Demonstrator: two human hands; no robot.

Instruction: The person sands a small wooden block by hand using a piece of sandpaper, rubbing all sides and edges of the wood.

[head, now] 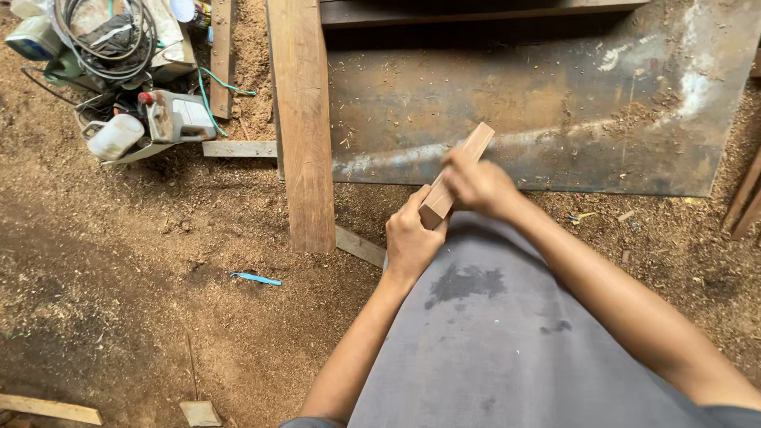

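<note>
A: What takes up the most room down there?

B: The sawdust floor (119, 301), wide and open to the left. Next the metal sheet (555, 103), its near edge running just beyond the hands. A long plank (303, 119) lies along the sheet's left edge, its end stopping short of the left hand.

A: And the clutter?

B: Tools and cables (111, 47) sit far off at top left, well apart. A blue strip (255, 278) lies alone on the sawdust.

A: The hands?

B: Both are wrapped shut around a short wooden block (457, 174), tilted, over the lap. The left hand (412, 242) grips its near end; the right hand (478, 186) closes over the middle.
</note>
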